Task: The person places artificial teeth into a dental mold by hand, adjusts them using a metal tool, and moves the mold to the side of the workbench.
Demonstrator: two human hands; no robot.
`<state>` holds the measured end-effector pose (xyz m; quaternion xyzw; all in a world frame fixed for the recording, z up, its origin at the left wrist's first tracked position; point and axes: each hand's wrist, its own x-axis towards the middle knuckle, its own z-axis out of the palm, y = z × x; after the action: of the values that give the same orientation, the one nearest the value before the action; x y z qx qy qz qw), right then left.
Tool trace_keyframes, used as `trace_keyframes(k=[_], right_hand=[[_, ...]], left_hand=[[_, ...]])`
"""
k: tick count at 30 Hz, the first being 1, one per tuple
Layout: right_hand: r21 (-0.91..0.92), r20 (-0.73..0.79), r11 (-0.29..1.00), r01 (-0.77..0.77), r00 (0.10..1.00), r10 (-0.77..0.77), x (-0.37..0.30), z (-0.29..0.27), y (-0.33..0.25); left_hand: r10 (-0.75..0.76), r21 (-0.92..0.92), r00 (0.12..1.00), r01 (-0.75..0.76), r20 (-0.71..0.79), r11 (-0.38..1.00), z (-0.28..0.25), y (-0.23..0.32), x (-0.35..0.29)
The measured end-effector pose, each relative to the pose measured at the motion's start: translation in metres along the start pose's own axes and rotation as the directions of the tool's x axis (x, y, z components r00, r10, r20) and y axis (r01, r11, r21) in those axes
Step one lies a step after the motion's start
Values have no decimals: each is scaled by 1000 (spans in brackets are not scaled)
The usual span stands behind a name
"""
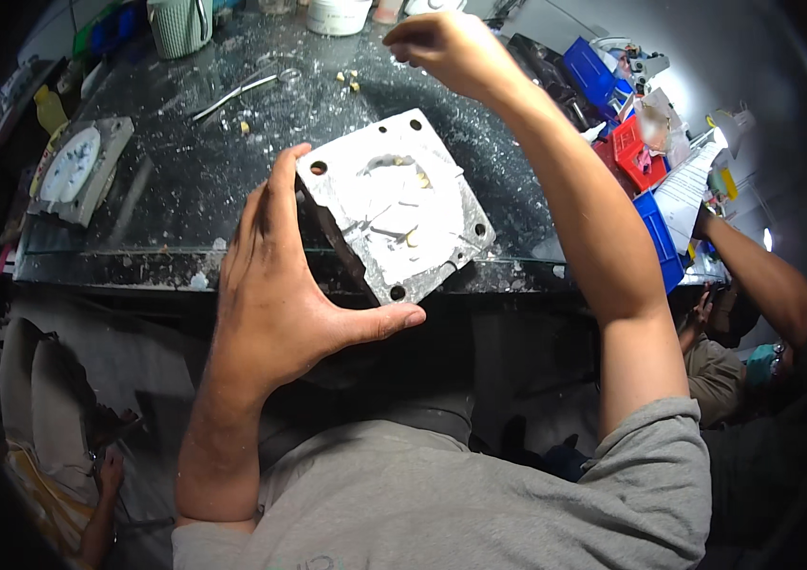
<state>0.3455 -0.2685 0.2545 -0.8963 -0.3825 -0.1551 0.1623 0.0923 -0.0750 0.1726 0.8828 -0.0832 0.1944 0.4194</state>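
A grey shirt (422, 503) is filling the bottom of my feed. Past it, the left hand (275, 294) is grasping the block (379, 195) by its left side, thumb lying by the near corner. The block is overlapping the table's (204, 171) near edge in my view, pale face up. The right hand (451, 52) is hovering over the table's far part, half curled; I cannot tell whether it's pinching anything. A tool (246, 88) is lying farther left.
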Motion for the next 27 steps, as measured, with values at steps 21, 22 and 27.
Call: trace_keyframes(k=[21,22,27], right_hand=[[-250,230,966,-70,965,129,47,47,2],[-251,232,965,-79,963,139,45,48,2],[-178,91,978,-111,988,129,37,33,1]], left_hand=[[-10,16,998,9,63,1000,-3,0,2],[-8,18,998,7,60,1000,-3,0,3],[2,44,998,-4,55,999,-7,2,3]])
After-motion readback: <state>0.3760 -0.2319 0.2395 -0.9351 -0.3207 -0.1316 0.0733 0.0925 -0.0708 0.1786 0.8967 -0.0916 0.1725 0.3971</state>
